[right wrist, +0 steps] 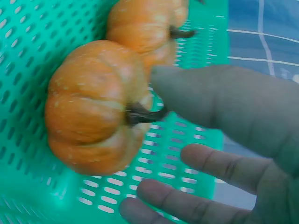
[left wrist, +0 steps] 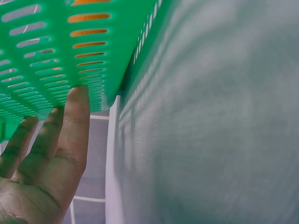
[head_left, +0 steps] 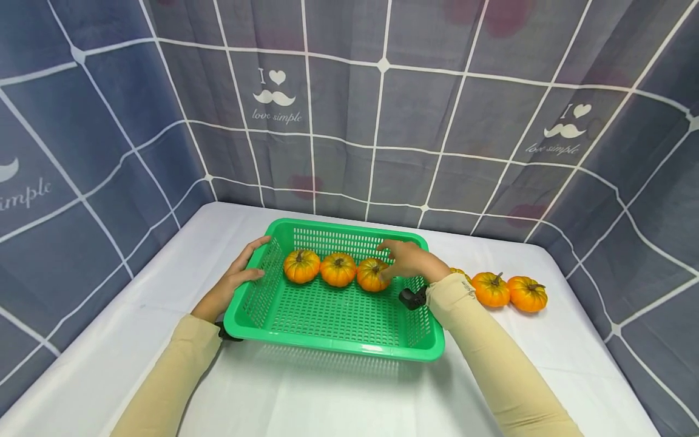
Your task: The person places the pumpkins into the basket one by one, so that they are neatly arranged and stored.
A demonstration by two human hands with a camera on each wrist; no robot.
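A green plastic basket [head_left: 333, 346] with slotted walls stands on the white table. Three small orange pumpkins sit in a row inside it: a left one [head_left: 301, 267], a middle one [head_left: 338, 270] and a right one [head_left: 372, 275]. My left hand [head_left: 232, 284] grips the basket's left side, thumb over the rim and fingers [left wrist: 74, 121] against the outer wall. Over the right end of the basket is my right hand [head_left: 411, 260], fingers spread and thumb by the stem of the right pumpkin [right wrist: 93, 107]. Whether the thumb touches it, I cannot tell.
Outside the basket, to the right, more pumpkins lie in a row: one [head_left: 490, 289], another at the end [head_left: 526, 294], and one partly hidden behind my right wrist. A grey checked curtain [head_left: 349, 109] borders the white tabletop [head_left: 284, 400] at the back and sides.
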